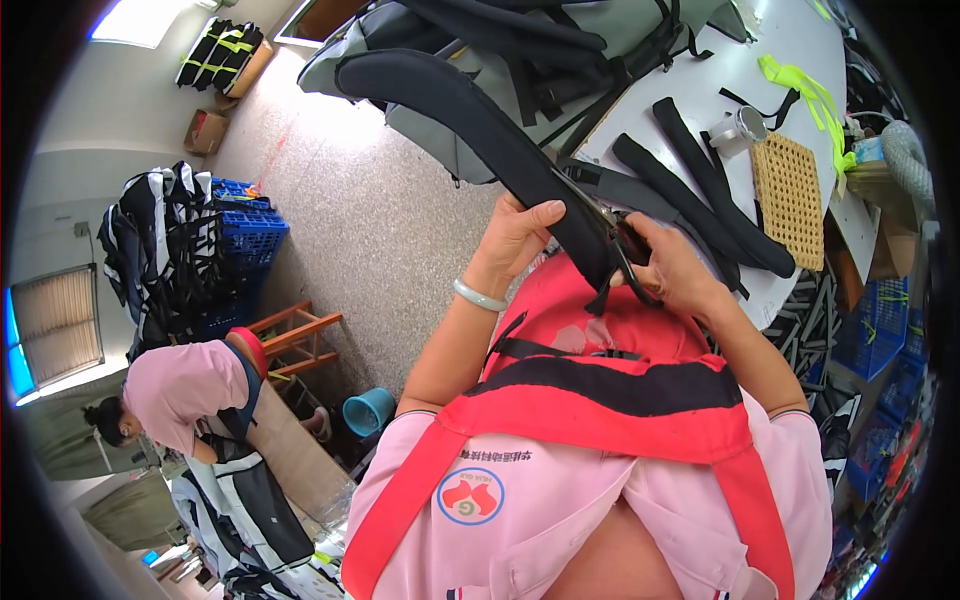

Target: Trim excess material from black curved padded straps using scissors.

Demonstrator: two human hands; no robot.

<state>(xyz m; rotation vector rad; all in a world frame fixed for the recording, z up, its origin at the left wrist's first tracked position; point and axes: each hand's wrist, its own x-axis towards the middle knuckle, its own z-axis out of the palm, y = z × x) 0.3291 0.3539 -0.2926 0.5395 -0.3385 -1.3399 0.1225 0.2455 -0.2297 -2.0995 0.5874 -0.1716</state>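
Because the padded black shoulder strap [480, 130] looks soft and limp, it is best gripped near its lower end, just off the white table [790, 60] edge. The left hand [515, 240] pinches it there, wrist raised; the right hand [675, 265] clasps scissors [625, 250] against it.

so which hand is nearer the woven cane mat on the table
Right. The right hand, holding scissors at the black padded strap, sits just left of the woven cane mat; the left hand grips the strap farther left.
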